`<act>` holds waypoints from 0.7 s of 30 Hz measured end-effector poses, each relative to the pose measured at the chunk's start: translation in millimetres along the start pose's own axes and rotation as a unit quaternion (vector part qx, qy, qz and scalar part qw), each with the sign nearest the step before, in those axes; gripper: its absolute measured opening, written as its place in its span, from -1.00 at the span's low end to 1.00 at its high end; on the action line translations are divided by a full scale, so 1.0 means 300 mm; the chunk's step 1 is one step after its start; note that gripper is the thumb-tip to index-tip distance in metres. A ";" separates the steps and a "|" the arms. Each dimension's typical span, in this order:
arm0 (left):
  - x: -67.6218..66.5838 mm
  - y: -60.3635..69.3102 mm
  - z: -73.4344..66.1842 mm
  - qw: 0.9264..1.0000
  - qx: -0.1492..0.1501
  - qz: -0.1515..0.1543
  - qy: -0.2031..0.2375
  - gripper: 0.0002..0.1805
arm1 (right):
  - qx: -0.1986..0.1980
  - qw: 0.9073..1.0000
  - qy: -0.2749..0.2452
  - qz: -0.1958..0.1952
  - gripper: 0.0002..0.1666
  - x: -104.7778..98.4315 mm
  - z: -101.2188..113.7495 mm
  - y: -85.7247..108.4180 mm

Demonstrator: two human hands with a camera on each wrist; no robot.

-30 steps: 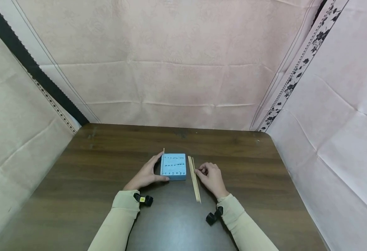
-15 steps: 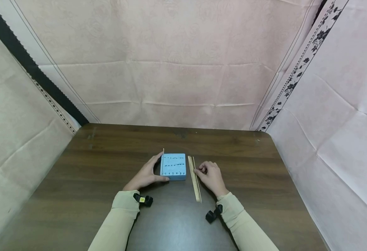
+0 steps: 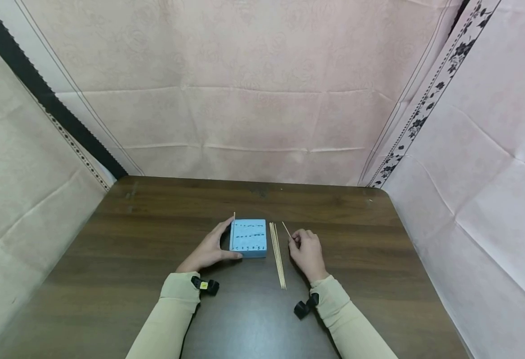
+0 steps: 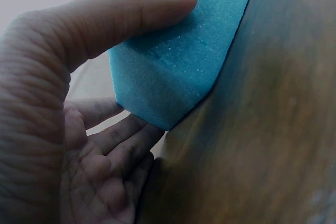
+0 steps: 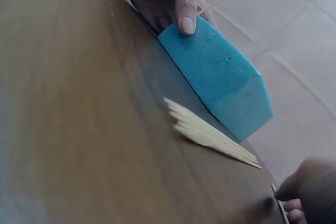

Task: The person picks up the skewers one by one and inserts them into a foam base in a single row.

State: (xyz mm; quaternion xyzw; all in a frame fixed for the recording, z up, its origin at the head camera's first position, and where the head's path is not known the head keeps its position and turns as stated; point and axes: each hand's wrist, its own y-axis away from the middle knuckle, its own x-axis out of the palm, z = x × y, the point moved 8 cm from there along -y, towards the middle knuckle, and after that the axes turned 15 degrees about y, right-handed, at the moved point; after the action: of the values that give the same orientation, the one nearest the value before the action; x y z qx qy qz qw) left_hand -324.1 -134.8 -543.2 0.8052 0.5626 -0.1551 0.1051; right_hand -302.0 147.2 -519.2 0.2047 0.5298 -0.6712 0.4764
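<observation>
in the head view, the left hand [image 3: 210,251] grasps the blue foam block [image 3: 249,238] on the wooden table [image 3: 163,229]; one upright skewer [image 3: 234,216] stands at its left edge, while the other dark marks on top carry none, so the work looks barely begun. the right hand [image 3: 306,252] pinches a loose skewer [image 3: 286,228], not yet placed; between it and the block lies the skewer bundle [image 3: 277,257], seemingly left over. the left wrist view shows the thumb against the block's face. the right wrist view shows the bundle flat beside the block.
</observation>
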 end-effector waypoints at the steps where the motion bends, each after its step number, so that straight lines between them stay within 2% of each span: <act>1: 0.000 0.001 -0.001 1.000 0.001 0.000 0.000 0.32 | 0.001 1.000 0.005 -0.003 -0.85 -0.002 -0.001 0.001; 5: 0.000 0.003 -0.002 1.000 -0.002 0.000 0.001 0.32 | 0.004 1.000 0.023 -0.003 -0.78 -0.004 -0.005 0.004; 14: -0.001 0.001 -0.003 1.000 0.001 0.001 -0.001 0.32 | 0.021 0.998 0.060 -0.011 -0.82 -0.018 -0.015 0.002; 21: 0.000 0.003 0.000 1.000 -0.002 0.001 -0.003 0.32 | 0.009 0.997 0.075 -0.013 -0.83 -0.015 -0.007 0.004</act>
State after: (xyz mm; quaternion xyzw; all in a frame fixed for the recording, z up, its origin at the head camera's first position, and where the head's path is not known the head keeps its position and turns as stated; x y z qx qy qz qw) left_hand -323.1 -135.1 -543.3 0.8054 0.5615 -0.1557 0.1085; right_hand -299.3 151.1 -517.0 0.2519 0.5609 -0.6648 0.4243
